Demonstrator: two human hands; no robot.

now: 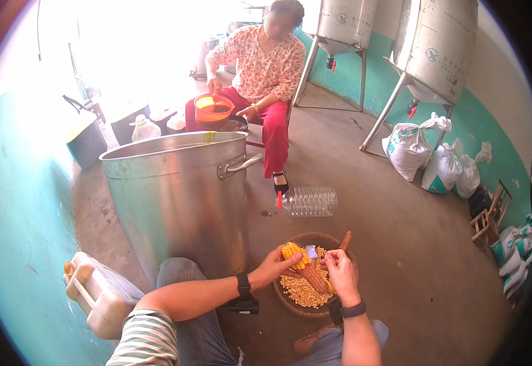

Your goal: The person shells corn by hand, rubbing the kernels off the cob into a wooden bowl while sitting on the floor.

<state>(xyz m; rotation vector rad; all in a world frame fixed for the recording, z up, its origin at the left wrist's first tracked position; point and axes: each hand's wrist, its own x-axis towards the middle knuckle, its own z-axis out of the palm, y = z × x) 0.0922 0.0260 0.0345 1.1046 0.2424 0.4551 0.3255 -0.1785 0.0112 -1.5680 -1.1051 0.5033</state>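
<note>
My left hand (272, 269) grips a corn cob with yellow kernels (295, 254) at its upper end. A stripped reddish cob length (310, 277) runs down from it over the basket; whether both are one cob is hard to tell. Just to the right, my right hand (342, 276) has thumb and fingertips drawn together; anything between them is hidden. Beneath both hands, loose corn kernels (303, 297) fill much of a round woven basket (309, 314). Another bare cob (346, 240) leans at its right rim. A small pale bluish piece (311, 251) shows beside the yellow kernels.
A large steel pot (188, 201) stands at left, beside a plastic jerrycan (103, 293). A clear plastic bottle (311, 201) lies beyond the basket. Opposite sits a person (259, 64) holding an orange scoop (213, 110). Sacks (408, 148) and steel tanks (440, 50) line the right wall.
</note>
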